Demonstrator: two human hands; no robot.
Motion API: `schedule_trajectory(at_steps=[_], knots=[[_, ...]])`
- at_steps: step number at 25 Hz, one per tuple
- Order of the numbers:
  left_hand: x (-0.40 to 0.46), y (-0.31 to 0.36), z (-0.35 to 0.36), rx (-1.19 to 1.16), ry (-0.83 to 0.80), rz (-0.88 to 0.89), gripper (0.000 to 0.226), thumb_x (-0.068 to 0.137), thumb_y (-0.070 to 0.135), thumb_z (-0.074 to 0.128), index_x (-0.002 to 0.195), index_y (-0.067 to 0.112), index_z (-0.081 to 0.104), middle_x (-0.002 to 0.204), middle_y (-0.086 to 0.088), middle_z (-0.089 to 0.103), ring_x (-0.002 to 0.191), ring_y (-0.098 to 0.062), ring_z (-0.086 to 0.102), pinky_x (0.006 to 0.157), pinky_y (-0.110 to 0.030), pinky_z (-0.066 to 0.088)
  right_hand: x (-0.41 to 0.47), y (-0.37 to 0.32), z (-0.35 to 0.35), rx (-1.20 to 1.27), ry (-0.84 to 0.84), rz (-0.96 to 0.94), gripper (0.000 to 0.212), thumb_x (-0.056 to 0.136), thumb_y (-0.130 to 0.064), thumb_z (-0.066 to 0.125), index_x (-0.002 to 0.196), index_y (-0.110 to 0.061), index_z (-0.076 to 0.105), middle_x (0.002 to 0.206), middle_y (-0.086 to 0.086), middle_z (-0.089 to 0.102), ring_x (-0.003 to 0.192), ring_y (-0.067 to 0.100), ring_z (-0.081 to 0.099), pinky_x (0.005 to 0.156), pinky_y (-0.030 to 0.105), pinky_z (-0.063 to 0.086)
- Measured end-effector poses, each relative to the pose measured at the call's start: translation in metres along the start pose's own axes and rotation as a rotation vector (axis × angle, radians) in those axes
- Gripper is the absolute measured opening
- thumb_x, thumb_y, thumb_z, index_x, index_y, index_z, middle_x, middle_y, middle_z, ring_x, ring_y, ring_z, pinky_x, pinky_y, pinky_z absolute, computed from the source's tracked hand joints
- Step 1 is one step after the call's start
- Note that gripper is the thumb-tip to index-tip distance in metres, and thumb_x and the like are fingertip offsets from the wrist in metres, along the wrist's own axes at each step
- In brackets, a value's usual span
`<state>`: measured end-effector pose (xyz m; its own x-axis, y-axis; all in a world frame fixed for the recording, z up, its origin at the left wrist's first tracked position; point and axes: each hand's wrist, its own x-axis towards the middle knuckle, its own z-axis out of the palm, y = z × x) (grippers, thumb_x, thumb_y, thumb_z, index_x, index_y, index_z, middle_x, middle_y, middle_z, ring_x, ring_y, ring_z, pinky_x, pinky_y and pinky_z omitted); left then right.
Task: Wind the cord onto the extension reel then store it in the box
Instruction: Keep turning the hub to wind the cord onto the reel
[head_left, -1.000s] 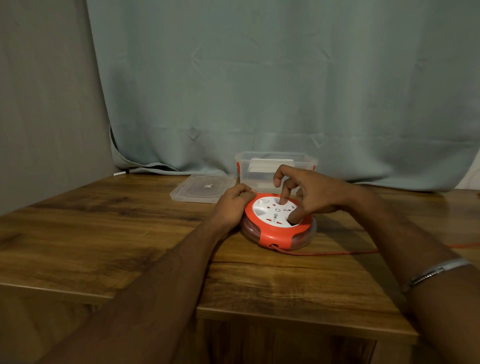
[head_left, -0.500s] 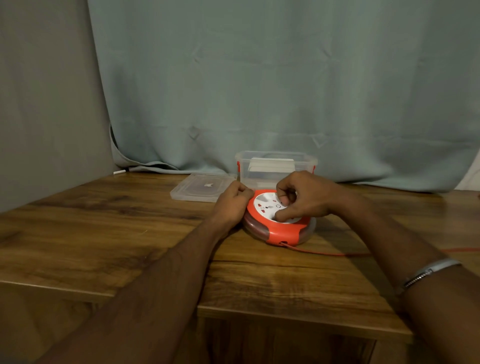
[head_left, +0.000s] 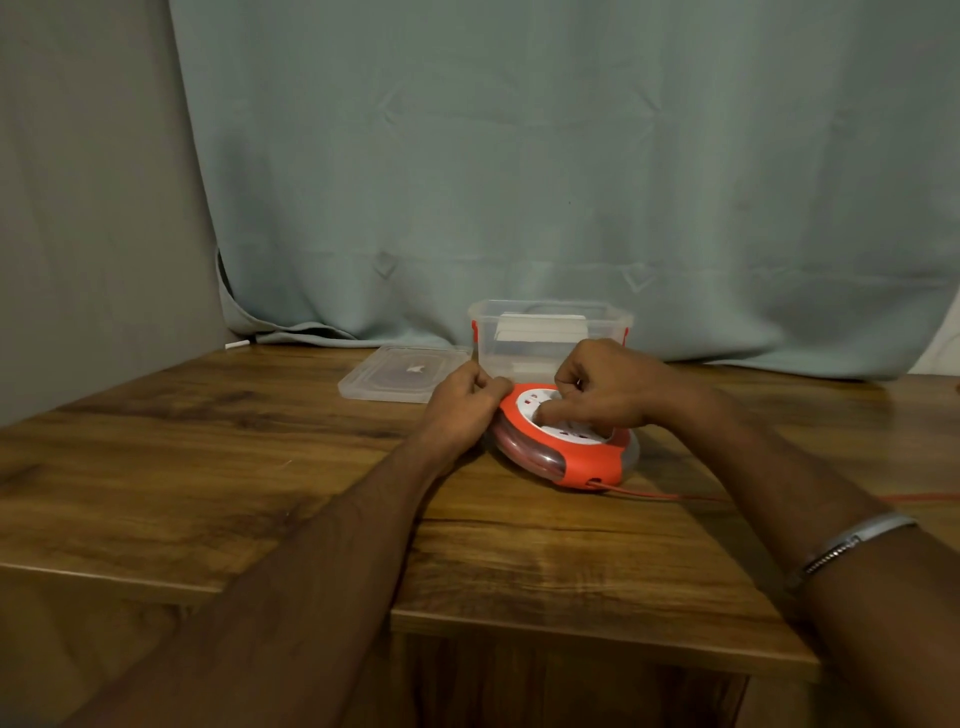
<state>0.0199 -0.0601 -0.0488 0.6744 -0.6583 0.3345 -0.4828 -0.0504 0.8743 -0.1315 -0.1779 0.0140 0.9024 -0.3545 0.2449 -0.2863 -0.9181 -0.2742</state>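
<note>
Two hands work a round orange-and-white plastic extension reel (head_left: 563, 441) lying flat on the brown wood-grain counter (head_left: 260, 467).

The left hand (head_left: 462, 408) has its grip curled against the reel's left orange rim, holding it. The right hand (head_left: 605, 387) sits curled over the white socket face, thumb pressed on it and fingers bent into the centre; its grip is on the reel's hub. A thin red cord (head_left: 675, 496) leaves the reel's front opening and runs right across the counter, passing behind the right forearm, which wears a silver metal bracelet (head_left: 852, 543). Just behind the reel stands an open clear plastic box (head_left: 550, 332); its flat clear lid (head_left: 400, 374) lies to the box's left. A pale green curtain (head_left: 519, 156) hangs behind.
</note>
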Motion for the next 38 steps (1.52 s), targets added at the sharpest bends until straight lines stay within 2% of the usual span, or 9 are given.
schedule_trajectory(at_steps=[2, 5, 8, 12, 20, 26, 30, 34, 38], knots=[[-0.001, 0.001, -0.001, -0.001, -0.002, 0.004, 0.023, 0.099, 0.040, 0.057, 0.092, 0.018, 0.057, 0.094, -0.004, 0.073, 0.087, -0.020, 0.071, 0.064, -0.033, 0.055, -0.001, 0.003, -0.003, 0.060, 0.007, -0.049, 0.039, 0.084, -0.037, 0.080, 0.057, -0.021, 0.058, 0.050, -0.007, 0.060, 0.054, 0.007, 0.058, 0.060, 0.032, 0.048], [-0.003, 0.002, -0.001, 0.001, -0.015, 0.006, 0.023, 0.100, 0.040, 0.055, 0.093, 0.018, 0.057, 0.090, -0.003, 0.072, 0.081, -0.019, 0.070, 0.056, -0.027, 0.048, -0.007, 0.005, -0.014, 0.123, -0.017, -0.144, 0.017, 0.081, -0.010, 0.080, 0.083, -0.020, 0.066, 0.083, -0.002, 0.071, 0.071, 0.000, 0.062, 0.066, 0.025, 0.049], [-0.005, 0.003, -0.001, 0.003, -0.026, 0.020, 0.021, 0.102, 0.037, 0.052, 0.093, 0.018, 0.056, 0.086, -0.001, 0.069, 0.073, -0.015, 0.066, 0.051, -0.024, 0.044, -0.010, 0.007, -0.021, 0.114, -0.088, -0.143, 0.034, 0.076, 0.007, 0.076, 0.104, -0.010, 0.067, 0.110, 0.001, 0.070, 0.063, -0.013, 0.059, 0.055, 0.010, 0.045], [-0.003, 0.003, 0.000, 0.020, -0.037, 0.040, 0.018, 0.105, 0.033, 0.047, 0.099, 0.019, 0.057, 0.093, -0.003, 0.070, 0.083, -0.017, 0.068, 0.060, -0.025, 0.048, -0.005, 0.019, -0.021, 0.143, -0.132, -0.113, 0.045, 0.071, 0.007, 0.082, 0.108, -0.013, 0.066, 0.120, -0.003, 0.069, 0.051, -0.004, 0.056, 0.051, 0.010, 0.043], [0.001, -0.001, 0.000, -0.003, -0.007, 0.038, 0.021, 0.106, 0.033, 0.046, 0.106, 0.018, 0.060, 0.100, -0.002, 0.070, 0.091, -0.018, 0.069, 0.071, -0.029, 0.055, -0.005, 0.022, -0.018, 0.167, -0.124, -0.070, 0.051, 0.067, 0.002, 0.087, 0.099, -0.016, 0.051, 0.109, 0.000, 0.075, 0.060, -0.009, 0.058, 0.051, 0.014, 0.043], [0.001, -0.002, 0.000, -0.011, -0.004, 0.021, 0.023, 0.106, 0.034, 0.045, 0.108, 0.017, 0.060, 0.101, -0.004, 0.072, 0.091, -0.018, 0.070, 0.069, -0.028, 0.055, -0.008, 0.016, -0.014, 0.111, -0.084, -0.081, 0.051, 0.065, -0.019, 0.093, 0.095, -0.022, 0.052, 0.094, 0.002, 0.074, 0.094, 0.020, 0.067, 0.065, 0.028, 0.049], [0.000, -0.002, 0.000, -0.012, 0.005, 0.010, 0.024, 0.106, 0.035, 0.045, 0.108, 0.016, 0.060, 0.100, -0.004, 0.072, 0.090, -0.019, 0.071, 0.070, -0.031, 0.057, -0.010, 0.008, -0.010, 0.052, -0.064, -0.076, 0.055, 0.050, -0.052, 0.083, 0.088, -0.023, 0.055, 0.085, 0.002, 0.072, 0.086, 0.024, 0.068, 0.072, 0.047, 0.055], [0.000, -0.002, 0.000, -0.007, 0.015, 0.004, 0.025, 0.105, 0.036, 0.046, 0.109, 0.015, 0.060, 0.099, -0.004, 0.073, 0.090, -0.021, 0.072, 0.079, -0.041, 0.063, -0.006, 0.005, -0.005, -0.035, -0.039, -0.063, 0.051, 0.054, -0.066, 0.072, 0.071, -0.022, 0.053, 0.068, -0.005, 0.057, 0.065, 0.017, 0.052, 0.060, 0.041, 0.040], [0.001, -0.002, 0.000, 0.001, 0.008, 0.003, 0.026, 0.106, 0.036, 0.046, 0.110, 0.015, 0.060, 0.102, -0.005, 0.073, 0.091, -0.021, 0.072, 0.080, -0.042, 0.063, -0.003, 0.002, -0.001, -0.048, 0.004, -0.050, 0.048, 0.071, -0.058, 0.079, 0.060, -0.021, 0.051, 0.050, -0.010, 0.046, 0.052, 0.010, 0.043, 0.057, 0.035, 0.037]])
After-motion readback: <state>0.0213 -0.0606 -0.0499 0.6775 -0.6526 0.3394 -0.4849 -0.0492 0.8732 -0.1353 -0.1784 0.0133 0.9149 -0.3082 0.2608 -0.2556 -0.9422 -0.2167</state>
